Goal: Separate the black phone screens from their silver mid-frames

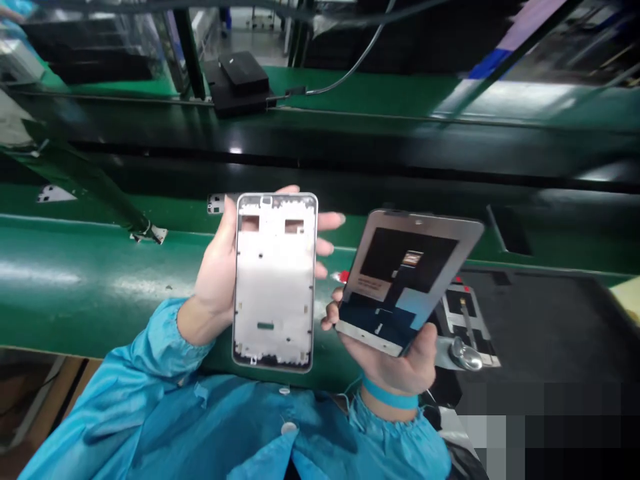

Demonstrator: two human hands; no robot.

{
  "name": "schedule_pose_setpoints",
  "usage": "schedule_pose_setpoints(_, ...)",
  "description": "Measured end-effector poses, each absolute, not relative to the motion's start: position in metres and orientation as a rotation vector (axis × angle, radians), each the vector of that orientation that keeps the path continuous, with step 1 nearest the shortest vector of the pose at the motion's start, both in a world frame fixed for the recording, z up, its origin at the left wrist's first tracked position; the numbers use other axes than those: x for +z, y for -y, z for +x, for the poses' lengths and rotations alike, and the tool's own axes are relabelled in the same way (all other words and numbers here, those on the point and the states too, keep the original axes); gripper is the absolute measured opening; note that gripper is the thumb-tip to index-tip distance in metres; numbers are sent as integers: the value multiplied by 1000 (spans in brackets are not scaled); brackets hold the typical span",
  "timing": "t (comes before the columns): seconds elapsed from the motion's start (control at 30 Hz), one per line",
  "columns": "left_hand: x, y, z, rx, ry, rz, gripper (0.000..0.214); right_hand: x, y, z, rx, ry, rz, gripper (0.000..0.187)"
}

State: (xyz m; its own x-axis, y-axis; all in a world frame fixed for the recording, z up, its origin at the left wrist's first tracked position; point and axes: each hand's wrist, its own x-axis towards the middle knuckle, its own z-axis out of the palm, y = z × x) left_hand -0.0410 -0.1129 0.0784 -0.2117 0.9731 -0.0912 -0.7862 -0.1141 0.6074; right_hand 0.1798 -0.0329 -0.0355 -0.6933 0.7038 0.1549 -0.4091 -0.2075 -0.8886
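Observation:
My left hand (pixel 216 267) is wrapped round a silver tablet frame (pixel 275 280), with the thumb at its left edge and fingertips showing past its right edge. Two rectangular cutouts lie near the top of the frame, and a small slot lower down. In my right hand (pixel 395 363) is a tablet screen panel (pixel 405 280) with a pale border and a dark, reflective middle, gripped near its lower edge and tilted. The two parts are held apart, side by side above the green bench. A blue band circles my right wrist.
To the right, a black mat (pixel 550 327) bears a flat device part (pixel 467 313) and a shiny metal object (pixel 465 355). A green post (pixel 115 193) rises at left. A black box (pixel 245 73) with a cable sits on the shelf behind.

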Motion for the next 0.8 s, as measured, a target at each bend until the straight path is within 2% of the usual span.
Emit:
schedule_pose_setpoints(0.1,81,107,-48,1762,-750,360,81,-31,35,182,1904,1305,-376,58)
schedule_pose_setpoints(0.23,85,103,-52,1810,-829,339,88,-28,36,185,1784,1363,-457,61)
schedule_pose_setpoints(0.5,85,104,-53,1879,-809,308,83,-18,35,207,1427,1619,-654,55)
schedule_pose_setpoints(0.63,79,101,-52,1905,-790,394,75,3,31,211,1168,1841,-521,48)
schedule_pose_setpoints(0.8,68,97,-53,1950,-854,501,65,24,25,198,1009,2176,-316,60)
